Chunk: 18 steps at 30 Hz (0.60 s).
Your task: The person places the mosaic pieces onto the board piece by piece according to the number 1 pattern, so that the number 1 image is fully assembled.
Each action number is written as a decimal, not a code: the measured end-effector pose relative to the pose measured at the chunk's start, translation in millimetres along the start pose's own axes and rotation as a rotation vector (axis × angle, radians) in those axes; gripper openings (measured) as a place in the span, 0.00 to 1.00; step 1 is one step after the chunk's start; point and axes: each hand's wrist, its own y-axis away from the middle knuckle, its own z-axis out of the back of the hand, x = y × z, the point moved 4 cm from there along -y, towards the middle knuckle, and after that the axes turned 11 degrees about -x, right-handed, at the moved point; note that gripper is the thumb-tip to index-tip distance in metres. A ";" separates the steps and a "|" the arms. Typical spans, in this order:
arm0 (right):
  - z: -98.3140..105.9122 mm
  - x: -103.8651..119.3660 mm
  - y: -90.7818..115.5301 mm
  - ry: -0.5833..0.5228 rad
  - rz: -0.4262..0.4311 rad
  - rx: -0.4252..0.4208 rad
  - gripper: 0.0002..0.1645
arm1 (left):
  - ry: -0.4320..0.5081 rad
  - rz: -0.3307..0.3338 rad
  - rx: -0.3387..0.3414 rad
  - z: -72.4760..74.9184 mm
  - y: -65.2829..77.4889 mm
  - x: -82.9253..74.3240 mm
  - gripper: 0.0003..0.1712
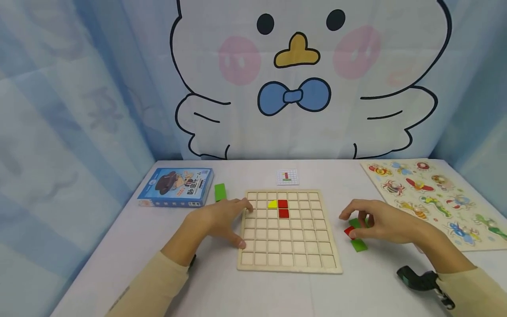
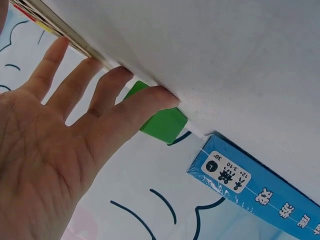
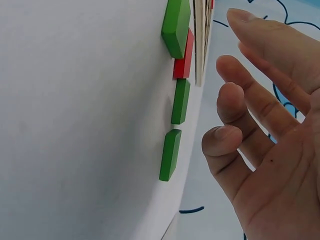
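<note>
A wooden grid board [image 1: 293, 260] lies flat on the table. Two red tiles [image 1: 283, 213] sit one behind the other in its cells, with a yellow piece [image 1: 272, 204] beside the farther one. My left hand [image 1: 215, 220] rests at the board's left edge, fingers spread, holding nothing. Above several loose tiles right of the board hovers my right hand [image 1: 390, 222], its fingers loosely bent. In the right wrist view a red tile [image 3: 184, 55] and green tiles [image 3: 171, 155] lie below those fingers, with a gap between.
Behind the board lies a small pattern card [image 1: 287, 177]. A blue game box [image 1: 176, 187] stands at the back left, with a green tile [image 1: 220, 192] between it and the board. An insect picture board [image 1: 439, 202] covers the right side. A printed curtain [image 1: 293, 132] hangs behind the table.
</note>
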 end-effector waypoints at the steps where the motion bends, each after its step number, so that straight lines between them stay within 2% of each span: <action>1: -0.8 -1.4 2.0 -0.001 -0.011 0.005 0.20 | 0.001 0.000 0.002 -0.7 0.5 -0.1 0.52; 18: -2.7 -6.9 17.7 0.010 -0.057 0.026 0.26 | 0.003 0.000 0.006 -1.5 -0.4 1.0 0.52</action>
